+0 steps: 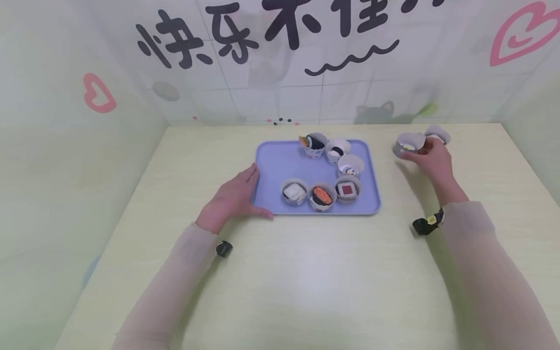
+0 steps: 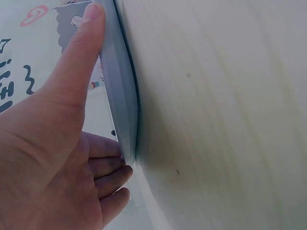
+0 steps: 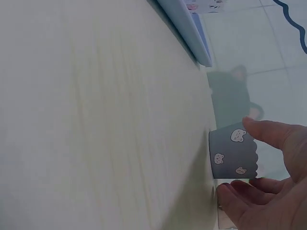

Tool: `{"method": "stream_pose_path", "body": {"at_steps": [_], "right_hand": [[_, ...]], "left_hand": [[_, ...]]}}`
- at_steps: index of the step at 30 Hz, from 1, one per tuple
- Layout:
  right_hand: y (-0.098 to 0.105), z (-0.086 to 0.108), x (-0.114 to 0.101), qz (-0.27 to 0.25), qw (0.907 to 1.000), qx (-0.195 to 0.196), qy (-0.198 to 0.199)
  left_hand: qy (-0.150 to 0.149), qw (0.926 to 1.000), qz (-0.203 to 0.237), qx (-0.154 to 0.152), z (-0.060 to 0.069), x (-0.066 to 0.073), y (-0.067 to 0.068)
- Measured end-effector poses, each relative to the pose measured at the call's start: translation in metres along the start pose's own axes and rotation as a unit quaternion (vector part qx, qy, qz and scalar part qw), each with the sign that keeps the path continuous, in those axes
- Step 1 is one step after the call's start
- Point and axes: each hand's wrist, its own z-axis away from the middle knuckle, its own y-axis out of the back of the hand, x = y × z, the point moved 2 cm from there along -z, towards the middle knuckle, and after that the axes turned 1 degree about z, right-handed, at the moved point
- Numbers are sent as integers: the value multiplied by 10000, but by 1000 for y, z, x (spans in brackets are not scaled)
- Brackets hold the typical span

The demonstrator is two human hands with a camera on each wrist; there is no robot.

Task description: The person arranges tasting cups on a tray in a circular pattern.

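A blue tray (image 1: 280,160) lies on the table with several paper baking cups on it. Against its left side rests my left hand (image 1: 234,197), fingers extended along the edge and thumb at the front corner; the left wrist view shows this hand (image 2: 62,120) touching the rim. To the right of the tray, my right hand (image 1: 437,163) pinches a grey paper cup (image 1: 403,147) between thumb and fingers. Something small, white and yellow sits inside it. Bear faces are printed on the cup's side (image 3: 232,151). Behind the fingers stands another paper cup (image 1: 439,132), partly hidden.
The tray's cups hold toy sushi pieces, among them an orange-topped piece (image 1: 323,195), a white piece (image 1: 295,190) and a square roll (image 1: 347,189). A white tiled wall (image 1: 288,104) with black characters rises behind the table (image 1: 302,272).
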Motion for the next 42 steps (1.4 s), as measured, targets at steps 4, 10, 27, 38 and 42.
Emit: {"method": "stream_pose_path", "body": {"at_steps": [4,10,27,38,42], "right_hand": [[-2,-5,-1,-44,9999,114,-70],[-4,-12,1,-56,9995,291,-145],[-6,-7,-13,-126,9995,271,-38],[-8,1,-29,-194,9992,171,293],[-8,3,-36,-202,9992,109,330]], "left_hand": [[-9,10000,-4,7,-1,0,1],[-76,10000,-51,7,-2,1,1],[-74,10000,-55,-1,-1,2,3],[-14,10000,26,-50,-2,1,1],[10,10000,43,-40,-1,1,1]]}}
